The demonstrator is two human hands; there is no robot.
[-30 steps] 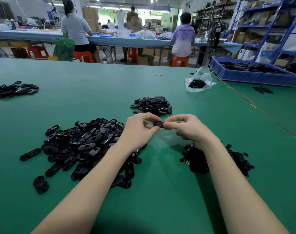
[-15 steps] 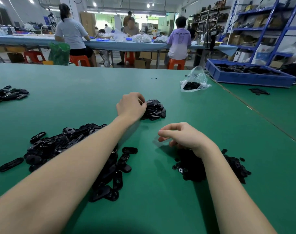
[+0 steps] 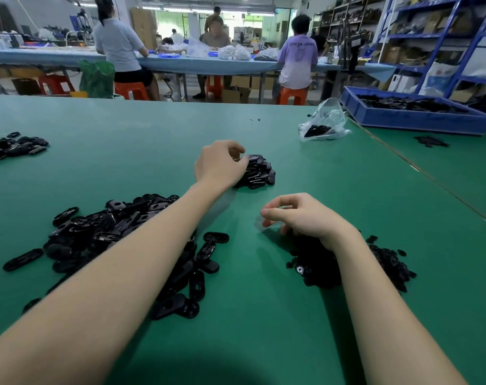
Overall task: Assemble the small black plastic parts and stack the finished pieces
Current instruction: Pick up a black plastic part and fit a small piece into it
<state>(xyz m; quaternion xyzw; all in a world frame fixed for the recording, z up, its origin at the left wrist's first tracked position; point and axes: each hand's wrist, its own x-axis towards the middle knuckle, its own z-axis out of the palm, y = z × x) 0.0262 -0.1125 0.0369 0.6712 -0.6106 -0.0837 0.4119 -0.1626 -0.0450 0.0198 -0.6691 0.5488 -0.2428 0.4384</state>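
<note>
My left hand [image 3: 221,165] reaches out to the far pile of finished black pieces [image 3: 257,172]. Its fingertips pinch the edge of the top oval piece [image 3: 253,158], which lies on the pile. My right hand [image 3: 300,215] hovers low over the near right heap of small black round parts [image 3: 386,262], its fingers loosely curled and apart with nothing in them. A large heap of black oval shells [image 3: 97,232] lies at the near left, partly hidden under my left forearm.
The green table [image 3: 264,315] also carries another dark pile [image 3: 14,147] at the far left, a clear bag of parts [image 3: 323,126] and a blue crate [image 3: 414,118] at the far right. A seam [image 3: 430,176] runs diagonally on the right. People sit at a back table.
One second ago both hands held one piece together in front of me. My left hand then carried it out to the far pile, and my right hand dropped toward the small parts.
</note>
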